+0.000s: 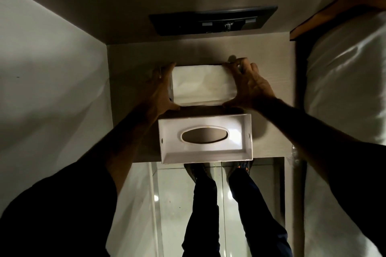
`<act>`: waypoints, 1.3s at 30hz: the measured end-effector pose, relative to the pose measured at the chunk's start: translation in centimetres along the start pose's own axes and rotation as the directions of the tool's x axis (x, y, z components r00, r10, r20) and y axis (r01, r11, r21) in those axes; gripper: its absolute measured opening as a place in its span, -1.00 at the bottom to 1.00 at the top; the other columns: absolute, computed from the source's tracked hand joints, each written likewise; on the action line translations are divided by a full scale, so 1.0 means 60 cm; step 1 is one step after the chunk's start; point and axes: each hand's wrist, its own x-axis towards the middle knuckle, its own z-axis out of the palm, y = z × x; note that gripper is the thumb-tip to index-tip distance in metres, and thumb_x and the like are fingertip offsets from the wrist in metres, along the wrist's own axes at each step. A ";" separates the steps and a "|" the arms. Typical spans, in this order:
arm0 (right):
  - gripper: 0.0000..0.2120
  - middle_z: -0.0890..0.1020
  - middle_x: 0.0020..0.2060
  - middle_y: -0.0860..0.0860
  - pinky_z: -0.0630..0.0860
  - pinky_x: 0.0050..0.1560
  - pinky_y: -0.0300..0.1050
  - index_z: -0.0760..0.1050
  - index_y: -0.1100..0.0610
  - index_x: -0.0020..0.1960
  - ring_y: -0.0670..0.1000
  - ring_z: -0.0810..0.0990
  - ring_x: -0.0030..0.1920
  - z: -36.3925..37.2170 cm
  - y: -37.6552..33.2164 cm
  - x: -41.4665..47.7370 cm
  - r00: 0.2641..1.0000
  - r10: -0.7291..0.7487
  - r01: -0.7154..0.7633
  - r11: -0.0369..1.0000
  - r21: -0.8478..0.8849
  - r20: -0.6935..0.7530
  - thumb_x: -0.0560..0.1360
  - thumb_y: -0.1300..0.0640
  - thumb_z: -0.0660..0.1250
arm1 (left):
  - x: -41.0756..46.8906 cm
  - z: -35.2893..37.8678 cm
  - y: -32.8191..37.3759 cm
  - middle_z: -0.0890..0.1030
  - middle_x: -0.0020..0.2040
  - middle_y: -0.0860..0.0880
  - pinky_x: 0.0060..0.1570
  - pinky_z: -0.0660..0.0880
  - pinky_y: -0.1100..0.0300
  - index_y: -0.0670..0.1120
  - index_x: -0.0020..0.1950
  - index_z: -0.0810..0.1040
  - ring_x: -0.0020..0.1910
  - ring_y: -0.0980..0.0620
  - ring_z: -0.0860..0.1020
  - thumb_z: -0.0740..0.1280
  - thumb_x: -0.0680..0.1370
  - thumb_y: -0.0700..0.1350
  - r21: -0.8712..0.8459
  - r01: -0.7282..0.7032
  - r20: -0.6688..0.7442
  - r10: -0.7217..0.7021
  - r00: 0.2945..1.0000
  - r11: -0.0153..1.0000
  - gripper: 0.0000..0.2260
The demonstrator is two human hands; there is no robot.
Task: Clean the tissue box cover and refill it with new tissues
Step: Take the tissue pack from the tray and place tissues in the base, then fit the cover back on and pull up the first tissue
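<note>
Between your two hands sat the stack of tissues [203,84], and you had it pressed from both ends. Your left hand [160,89] was spread flat against its left end, thumb curled under the near corner; your right hand [248,85] clamped the right end, fingers over the far corner and thumb along the near edge. Neither hand was closed into a fist; both were squeezing the stack between them.

That stack looked light and soft, so it would likely sag or fan apart if you held it at one end only. Gripping both short ends, as you did, with gentle inward pressure seemed the safe hold. Too hard a squeeze would probably crumple the top sheets.

Just nearer to you than your thumbs lay the tissue box cover [205,139], turned open side up on the table [129,64], its oval slot facing down. It looked stiff, smooth and light, likely to slide if nudged, and its near edge reached the table's front edge.

Beyond your fingertips a dark panel [213,20] hung on the wall. What lay under the stack was hidden, though a dark edge showed at its far side. The low light hid any remaining dirt inside the cover.
</note>
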 end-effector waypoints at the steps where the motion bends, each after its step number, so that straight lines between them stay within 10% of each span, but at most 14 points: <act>1: 0.19 0.25 0.37 0.08 0.56 0.13 0.11 0.10 -0.05 0.55 0.17 0.32 0.29 0.001 0.002 0.001 1.000 -0.006 0.006 1.000 0.008 0.001 0.08 -0.22 0.64 | 0.002 0.000 0.000 0.15 0.54 -0.16 0.39 0.23 -0.27 0.04 0.57 -0.04 0.49 -0.24 0.16 0.65 0.17 0.05 0.020 -0.012 0.008 0.011 1.000 1.000 0.17; 16: 0.08 0.28 0.45 0.13 0.41 0.31 0.05 0.10 0.00 0.56 0.20 0.33 0.37 -0.019 0.012 -0.034 1.000 0.018 -0.014 0.984 0.179 -0.024 0.21 -0.15 0.61 | -0.027 -0.020 -0.029 0.28 0.46 -0.18 0.23 0.44 -0.20 0.15 0.54 -0.05 0.35 -0.23 0.38 0.65 0.20 -0.11 -0.195 0.078 0.018 -0.076 0.997 0.978 0.14; 22: -0.57 0.51 0.24 0.10 0.63 -0.06 -0.18 0.42 0.06 0.34 -0.02 0.58 0.05 -0.005 0.042 -0.173 0.953 0.266 -0.194 0.905 0.379 -0.147 0.51 0.00 0.34 | -0.150 0.019 -0.082 0.54 0.15 -0.14 -0.05 0.41 0.23 -0.04 0.42 0.32 0.07 -0.09 0.54 0.45 0.46 -0.23 -0.198 0.101 -0.166 -0.135 0.977 0.975 -0.42; 25: -0.75 0.64 0.16 0.08 0.63 -0.06 -0.27 0.51 -0.01 0.25 -0.02 0.66 -0.01 0.044 0.043 -0.256 0.910 0.416 -0.316 0.708 0.631 -0.011 0.58 0.11 0.33 | -0.216 0.076 -0.091 0.55 0.13 -0.10 -0.03 0.49 0.15 -0.06 0.22 0.47 0.12 -0.16 0.56 0.27 0.60 -0.17 -0.581 0.329 0.091 -0.342 0.935 0.744 -0.80; 27: -0.74 0.64 0.21 0.05 0.63 0.13 0.02 0.53 -0.08 0.25 0.02 0.66 0.09 0.073 0.019 -0.300 0.869 0.459 -0.415 0.477 0.775 0.183 0.56 -0.01 0.32 | -0.256 0.110 -0.069 0.52 0.19 -0.08 0.04 0.53 0.04 -0.01 0.24 0.44 0.16 -0.12 0.54 0.19 0.64 -0.10 -0.751 0.494 0.307 -0.431 0.848 0.437 -0.82; 30: -0.68 0.62 0.22 -0.10 0.60 0.10 -0.18 0.47 -0.21 0.23 -0.12 0.64 0.15 0.092 -0.031 -0.336 0.841 0.408 -0.460 0.193 0.867 0.355 0.47 -0.13 0.28 | -0.302 0.138 -0.033 0.49 0.32 -0.10 0.19 0.51 -0.02 -0.05 0.38 0.40 0.19 0.00 0.52 0.18 0.64 -0.05 -0.837 0.517 0.385 -0.482 0.787 0.176 -0.68; 39: -0.65 0.53 0.25 -0.01 0.49 0.13 -0.38 0.41 0.05 0.37 -0.14 0.54 0.25 0.025 -0.075 -0.387 0.940 0.339 -0.124 0.404 0.907 -0.023 0.62 0.00 0.19 | -0.369 0.089 0.017 0.63 0.05 0.09 0.26 0.45 -0.07 0.11 0.08 0.55 0.09 0.03 0.59 0.10 0.51 0.33 -0.894 0.363 0.146 -0.594 0.791 0.264 -0.60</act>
